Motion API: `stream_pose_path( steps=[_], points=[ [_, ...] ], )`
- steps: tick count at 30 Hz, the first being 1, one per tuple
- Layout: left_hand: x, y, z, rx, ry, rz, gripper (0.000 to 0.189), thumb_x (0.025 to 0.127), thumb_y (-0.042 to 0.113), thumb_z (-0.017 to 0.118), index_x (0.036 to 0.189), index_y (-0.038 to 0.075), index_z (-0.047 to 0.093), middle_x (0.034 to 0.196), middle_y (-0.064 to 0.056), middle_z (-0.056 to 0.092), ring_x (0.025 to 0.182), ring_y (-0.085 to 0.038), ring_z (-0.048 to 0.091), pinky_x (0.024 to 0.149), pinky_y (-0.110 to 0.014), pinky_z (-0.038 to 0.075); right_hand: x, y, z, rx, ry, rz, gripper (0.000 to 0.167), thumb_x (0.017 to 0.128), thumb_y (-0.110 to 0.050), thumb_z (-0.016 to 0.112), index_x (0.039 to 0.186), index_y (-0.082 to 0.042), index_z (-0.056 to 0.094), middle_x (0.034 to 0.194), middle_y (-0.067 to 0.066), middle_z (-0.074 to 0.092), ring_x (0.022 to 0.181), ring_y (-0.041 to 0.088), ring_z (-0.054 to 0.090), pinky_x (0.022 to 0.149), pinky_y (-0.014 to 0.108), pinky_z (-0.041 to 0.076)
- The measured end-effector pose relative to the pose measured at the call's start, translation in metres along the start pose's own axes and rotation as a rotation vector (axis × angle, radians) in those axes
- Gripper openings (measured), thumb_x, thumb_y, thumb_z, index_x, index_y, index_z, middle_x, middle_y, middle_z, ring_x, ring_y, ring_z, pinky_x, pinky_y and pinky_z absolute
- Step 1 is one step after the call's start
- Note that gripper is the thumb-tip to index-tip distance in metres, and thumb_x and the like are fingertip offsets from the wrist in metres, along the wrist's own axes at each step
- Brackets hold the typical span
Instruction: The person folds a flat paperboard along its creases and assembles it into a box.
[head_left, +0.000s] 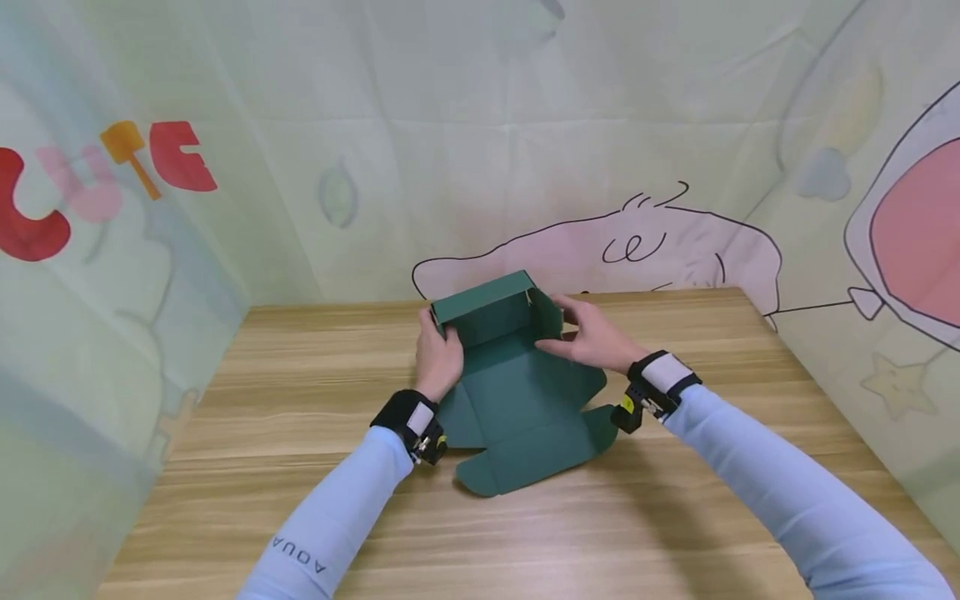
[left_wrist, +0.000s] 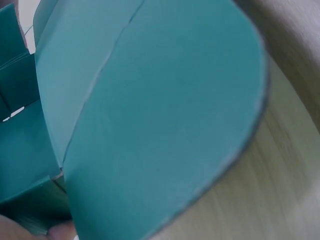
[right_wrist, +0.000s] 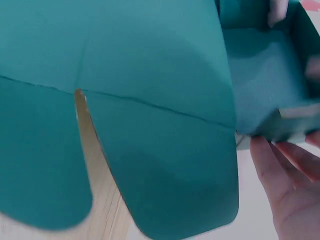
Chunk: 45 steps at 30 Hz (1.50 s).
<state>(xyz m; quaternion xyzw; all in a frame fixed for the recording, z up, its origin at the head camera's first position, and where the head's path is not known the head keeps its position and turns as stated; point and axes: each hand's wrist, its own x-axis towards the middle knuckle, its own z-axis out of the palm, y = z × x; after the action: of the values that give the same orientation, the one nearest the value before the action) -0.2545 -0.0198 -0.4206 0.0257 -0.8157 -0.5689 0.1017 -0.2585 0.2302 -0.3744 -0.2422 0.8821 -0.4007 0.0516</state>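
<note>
A dark green cardboard mailer box [head_left: 517, 392], partly folded, lies tilted on the wooden table. Its far end stands raised as a walled tray, while the lid panel with rounded flaps spreads flat towards me. My left hand [head_left: 438, 358] grips the tray's left wall, thumb on the inner side. At the right, my right hand [head_left: 600, 337] pinches the side wall [head_left: 546, 312] between thumb and fingers. A large lid flap [left_wrist: 165, 110] fills most of the left wrist view and hides nearly all of that hand. In the right wrist view, fingers [right_wrist: 265, 162] press the tray's outer side.
The wood-grain table [head_left: 300, 400] extends around the box on all sides. Behind it and along both sides hangs a pale printed cloth [head_left: 510, 125] with cartoon drawings. Black straps with small cameras circle both wrists, the right one [head_left: 645, 392] close beside a lid flap.
</note>
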Motion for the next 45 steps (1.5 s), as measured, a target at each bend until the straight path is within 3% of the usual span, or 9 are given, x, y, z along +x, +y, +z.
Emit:
stream_pose_path(
  steps=[5,10,15,24,27,33,38,42,45],
  points=[
    [0.000,0.000,-0.003,0.001,0.000,0.006,0.034,0.106,0.015,0.039,0.139,0.005,0.038,0.142,-0.025,0.054,0.135,-0.038,0.052,0.111,-0.053,0.042,-0.001,0.003,-0.004,0.197,-0.075,0.005,0.067,0.103,-0.037,0.053,0.154,0.002,0.034,0.158,0.026,0.038,0.145,0.047,0.039,0.112,0.062,0.040],
    [0.001,-0.001,-0.004,-0.007,-0.013,0.010,0.034,0.106,0.014,0.038,0.139,0.005,0.038,0.143,-0.024,0.053,0.136,-0.036,0.051,0.113,-0.052,0.041,0.002,0.004,-0.006,0.321,-0.057,0.040,0.054,0.109,-0.030,0.038,0.149,0.007,0.039,0.155,0.028,0.039,0.141,0.049,0.042,0.110,0.056,0.042],
    [-0.001,-0.001,-0.003,0.000,-0.031,0.017,0.033,0.107,0.014,0.037,0.138,0.006,0.038,0.142,-0.025,0.054,0.135,-0.037,0.052,0.113,-0.052,0.041,0.006,0.003,-0.006,0.270,-0.039,0.099,0.045,0.107,-0.027,0.046,0.140,0.004,0.044,0.138,0.024,0.050,0.130,0.041,0.053,0.110,0.053,0.045],
    [-0.006,0.001,0.000,0.043,-0.074,0.059,0.032,0.106,0.013,0.039,0.137,0.005,0.036,0.137,-0.028,0.056,0.123,-0.039,0.058,0.104,-0.056,0.046,0.007,-0.002,-0.006,-0.019,-0.124,0.136,0.073,0.105,-0.049,0.044,0.164,-0.022,0.009,0.162,0.018,0.035,0.145,0.041,0.041,0.115,0.067,0.032],
    [-0.006,0.001,0.003,0.060,-0.065,0.056,0.033,0.105,0.013,0.040,0.137,0.006,0.037,0.135,-0.029,0.058,0.121,-0.040,0.060,0.101,-0.055,0.047,0.007,-0.005,-0.004,-0.102,-0.136,0.115,0.076,0.105,-0.050,0.042,0.164,-0.020,0.003,0.167,0.017,0.025,0.149,0.042,0.033,0.118,0.069,0.025],
    [-0.008,0.004,0.006,0.054,-0.065,0.061,0.035,0.105,0.013,0.041,0.139,0.006,0.036,0.134,-0.028,0.058,0.120,-0.041,0.059,0.100,-0.055,0.047,0.011,-0.015,0.002,-0.171,-0.123,0.105,0.084,0.107,-0.047,0.042,0.162,-0.011,-0.011,0.168,0.021,0.017,0.135,0.043,0.051,0.117,0.062,0.033],
    [-0.009,0.004,0.005,0.049,-0.078,0.054,0.034,0.106,0.014,0.040,0.139,0.007,0.035,0.135,-0.027,0.057,0.122,-0.039,0.059,0.103,-0.055,0.047,0.013,-0.019,0.002,-0.164,-0.089,0.081,0.080,0.107,-0.040,0.045,0.162,-0.006,-0.001,0.162,0.025,0.032,0.128,0.041,0.058,0.115,0.061,0.037],
    [-0.009,0.004,0.004,0.051,-0.087,0.069,0.034,0.105,0.014,0.041,0.138,0.005,0.036,0.135,-0.027,0.057,0.120,-0.040,0.059,0.101,-0.056,0.047,0.014,-0.014,0.001,-0.126,-0.036,0.062,0.066,0.105,-0.036,0.053,0.158,-0.011,0.023,0.155,0.019,0.046,0.139,0.040,0.050,0.114,0.061,0.039],
    [-0.009,0.005,0.004,0.057,-0.105,0.078,0.034,0.105,0.013,0.040,0.138,0.004,0.037,0.135,-0.027,0.056,0.120,-0.039,0.059,0.101,-0.055,0.047,0.014,-0.010,0.001,-0.116,0.009,0.065,0.055,0.101,-0.031,0.061,0.148,-0.010,0.040,0.144,0.018,0.057,0.133,0.039,0.055,0.109,0.060,0.045]
  ],
)
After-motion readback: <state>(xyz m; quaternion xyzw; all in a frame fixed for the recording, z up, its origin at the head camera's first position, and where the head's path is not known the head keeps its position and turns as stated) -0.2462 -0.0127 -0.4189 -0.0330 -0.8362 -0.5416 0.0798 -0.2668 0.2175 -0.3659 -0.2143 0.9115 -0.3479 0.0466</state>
